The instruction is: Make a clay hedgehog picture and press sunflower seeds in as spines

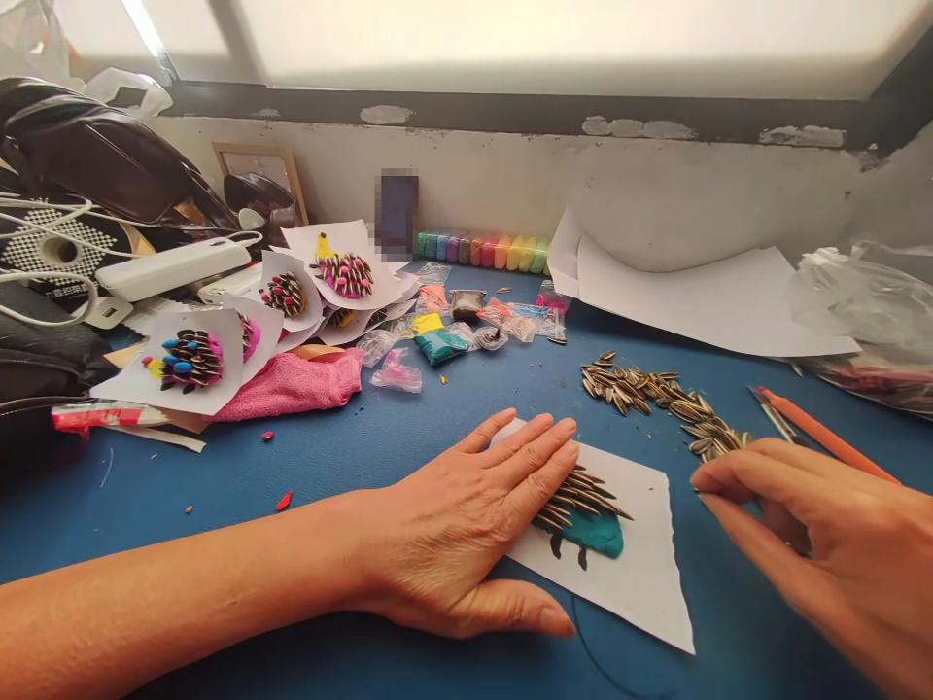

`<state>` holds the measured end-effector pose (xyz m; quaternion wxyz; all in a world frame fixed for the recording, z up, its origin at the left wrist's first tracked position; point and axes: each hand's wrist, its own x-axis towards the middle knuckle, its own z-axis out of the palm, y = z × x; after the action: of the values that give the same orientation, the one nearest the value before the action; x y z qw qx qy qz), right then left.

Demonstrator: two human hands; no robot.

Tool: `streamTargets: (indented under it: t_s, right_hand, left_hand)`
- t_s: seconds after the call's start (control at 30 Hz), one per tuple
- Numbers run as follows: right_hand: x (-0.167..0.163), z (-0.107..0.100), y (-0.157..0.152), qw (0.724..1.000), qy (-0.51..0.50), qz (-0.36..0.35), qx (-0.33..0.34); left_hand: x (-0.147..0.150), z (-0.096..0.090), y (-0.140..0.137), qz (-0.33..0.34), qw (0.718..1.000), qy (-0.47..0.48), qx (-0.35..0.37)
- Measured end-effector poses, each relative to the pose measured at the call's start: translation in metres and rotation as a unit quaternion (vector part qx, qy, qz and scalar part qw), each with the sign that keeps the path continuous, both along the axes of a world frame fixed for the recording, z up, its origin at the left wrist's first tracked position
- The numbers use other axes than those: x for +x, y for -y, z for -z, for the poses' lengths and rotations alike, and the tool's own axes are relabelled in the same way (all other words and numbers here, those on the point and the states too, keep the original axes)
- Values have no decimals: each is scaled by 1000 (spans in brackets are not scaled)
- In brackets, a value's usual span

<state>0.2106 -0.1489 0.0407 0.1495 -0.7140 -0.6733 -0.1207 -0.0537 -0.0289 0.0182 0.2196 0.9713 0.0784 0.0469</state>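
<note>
My left hand (466,515) lies flat, fingers stretched out, over the left part of a white sheet of paper (656,583). Beside its fingers shows a teal clay body (594,533) stuck with rows of striped sunflower seeds (583,491). Two small dark legs (569,552) stand out below the clay; the far end is hidden under my palm. To the right, my right hand (816,515) is closed, thumb and index finger pinched together. What sits between those fingertips, if anything, is too small to tell. Just beyond them lies a loose trail of sunflower seeds (656,391).
Finished seed-and-clay hedgehogs on paper (190,360) rest at left by a pink cloth (298,384). Clay packets (441,342) lie at the back, before a row of coloured clay (485,251). An orange pencil-like tool (831,435) and plastic bags (867,301) are at right.
</note>
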Motion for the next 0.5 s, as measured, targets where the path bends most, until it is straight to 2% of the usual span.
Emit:
streamTargets:
  t_s: [0.1,0.17,0.37,0.5]
  right_hand:
    - [5,7,3,997,59,-25,-34]
    - [5,10,3,997,64,-28,-39]
    - [-1,7,-7,998,4,-38,-47]
    - [8,7,-7,998,-27,-27,-59]
  left_hand:
    - [0,0,1,-3,1000,-4,-6]
    - [0,0,1,0,1000,-9,-10]
    - [1,0,1,1,1000,-16,-12]
    - [1,-1,1,-4,1000,-7,-1]
